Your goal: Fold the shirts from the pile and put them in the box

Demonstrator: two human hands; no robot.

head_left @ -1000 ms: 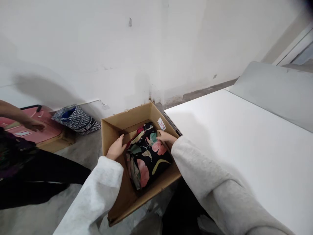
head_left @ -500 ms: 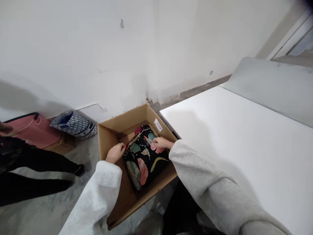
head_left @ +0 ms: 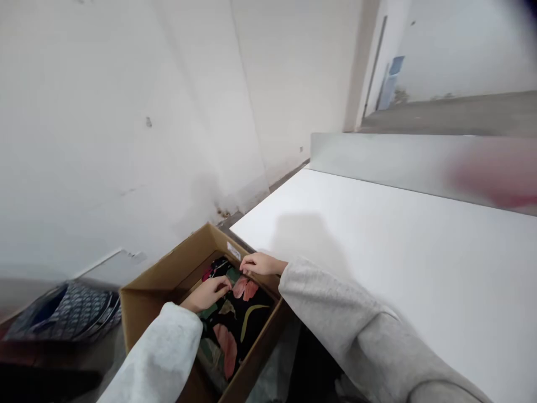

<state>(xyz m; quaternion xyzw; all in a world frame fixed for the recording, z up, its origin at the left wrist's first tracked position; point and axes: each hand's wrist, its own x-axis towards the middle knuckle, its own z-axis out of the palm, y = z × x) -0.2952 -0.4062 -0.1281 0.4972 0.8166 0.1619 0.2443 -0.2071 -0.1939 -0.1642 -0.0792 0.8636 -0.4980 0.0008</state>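
Note:
A folded black garment with a floral print in pink, green and yellow (head_left: 247,319) lies in a cardboard box (head_left: 146,285). Over the garment's upper left part hovers my left hand (head_left: 208,293), its fingers loosely bent with a gap at the thumb and nothing visible in them. My right hand (head_left: 260,263) is above the box's right edge, close to a white label (head_left: 234,251). Its fingers are slightly curled and hold nothing I can see. Light grey sleeves cover both forearms.
A white tabletop (head_left: 398,240) adjoins the box on the right, with a grey panel (head_left: 377,154) along its far side. At lower left is a patterned blue-and-white bag (head_left: 79,313), blurred. A white wall (head_left: 126,168) rises behind. A red blur shows at far right.
My view has swung right, so the box now appears lower and further left. Both hands have come up off the garment, the right one moving to the box's edge. The garment stays in the box.

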